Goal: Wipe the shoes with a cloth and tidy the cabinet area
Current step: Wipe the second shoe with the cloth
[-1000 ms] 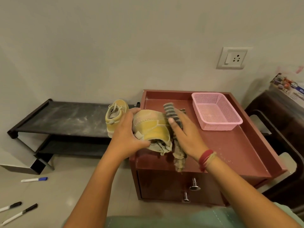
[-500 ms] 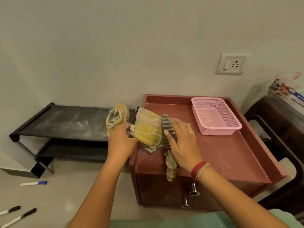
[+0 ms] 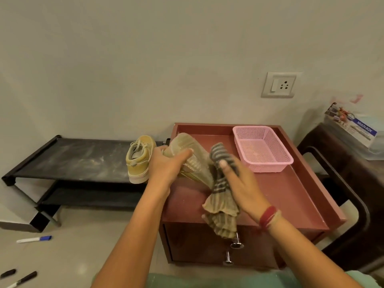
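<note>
A yellow-tan shoe point(image 3: 188, 157) is being held at the centre of the frame, tilted with its pale ribbed sole turned up, above the left part of the reddish-brown cabinet point(image 3: 291, 196). Its canvas-like side is showing as dull mustard with lighter stitching, and the sole is looking dusty. The left hand point(image 3: 166, 167) is being wrapped around the shoe's near end, fingers curled over the sole and thumb pressed along it. A striped cloth point(image 3: 223, 196), grey-and-white at the top and tan lower down, is being pressed against the shoe's right side by the right hand point(image 3: 239, 183); the fingers are lying fairly flat and together over the soft, crumpled fabric, whose loose end is hanging past the cabinet's front edge. A second matching shoe point(image 3: 139, 160) is standing upright at centre left, on the right end of a low black rack point(image 3: 72, 159) whose flat top is being shown streaked with pale dust. A pink perforated plastic basket point(image 3: 264, 149), rectangular with sloped walls, is sitting at the cabinet's back right. The cabinet top is smooth with a raised rim.
</note>
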